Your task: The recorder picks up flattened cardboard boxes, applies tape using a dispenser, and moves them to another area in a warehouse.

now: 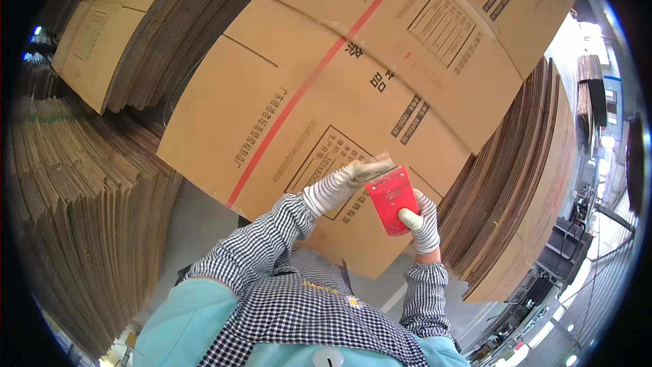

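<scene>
My right hand [422, 223], in a white knit glove, grips a flat red block-shaped tool [392, 202] with small rivets along its upper edge. The thumb lies across its lower front face. My left hand [350, 178], also gloved, reaches in from the left with its fingers stretched out beside the tool's upper edge; whether they touch it I cannot tell. Beneath both hands lies a large flat cardboard carton [285, 88] with printing and a long red stripe. Its lower corner reaches close to my apron.
Stacks of flat cardboard stand on the left [88, 211], at the upper left [170, 27] and on the right [502, 183]. Grey floor [187, 231] shows between the left stack and the carton. Dark equipment [564, 248] stands farther right.
</scene>
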A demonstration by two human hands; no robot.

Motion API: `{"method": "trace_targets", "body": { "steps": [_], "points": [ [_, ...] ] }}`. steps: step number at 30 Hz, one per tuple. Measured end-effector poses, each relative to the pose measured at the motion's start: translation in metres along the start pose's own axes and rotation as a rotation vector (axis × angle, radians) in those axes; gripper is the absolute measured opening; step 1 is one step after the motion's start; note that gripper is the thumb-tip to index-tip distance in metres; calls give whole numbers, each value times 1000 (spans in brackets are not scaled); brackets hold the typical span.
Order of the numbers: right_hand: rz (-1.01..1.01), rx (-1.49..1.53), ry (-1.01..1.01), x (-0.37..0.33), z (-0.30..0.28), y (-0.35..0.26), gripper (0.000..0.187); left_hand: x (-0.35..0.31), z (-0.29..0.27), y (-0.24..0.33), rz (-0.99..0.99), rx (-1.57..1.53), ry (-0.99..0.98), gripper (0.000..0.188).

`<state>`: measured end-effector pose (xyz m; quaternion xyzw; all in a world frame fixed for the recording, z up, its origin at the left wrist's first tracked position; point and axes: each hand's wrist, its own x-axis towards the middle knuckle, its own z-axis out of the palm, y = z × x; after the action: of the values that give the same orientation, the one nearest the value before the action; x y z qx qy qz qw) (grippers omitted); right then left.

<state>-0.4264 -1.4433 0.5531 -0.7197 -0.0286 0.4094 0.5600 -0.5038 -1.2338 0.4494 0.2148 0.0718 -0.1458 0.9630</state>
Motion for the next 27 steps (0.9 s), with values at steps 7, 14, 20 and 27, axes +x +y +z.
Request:
{"method": "trace_targets", "body": {
  "steps": [7,14,20,27],
  "points": [
    [-122,-354,-30,6,4,-2,69,-8,10,8,85,-78,-23,50],
    [19,-527,-96,75,-21,-11,68,45,-75,82,523,408,1147,28],
    [294,-1108,-100,169,-28,-8,74,26,-182,177,531,1581,1497,55],
    [437,-1244,-121,216,-27,3,78,47,-200,180,387,987,1528,70]
  ]
}}
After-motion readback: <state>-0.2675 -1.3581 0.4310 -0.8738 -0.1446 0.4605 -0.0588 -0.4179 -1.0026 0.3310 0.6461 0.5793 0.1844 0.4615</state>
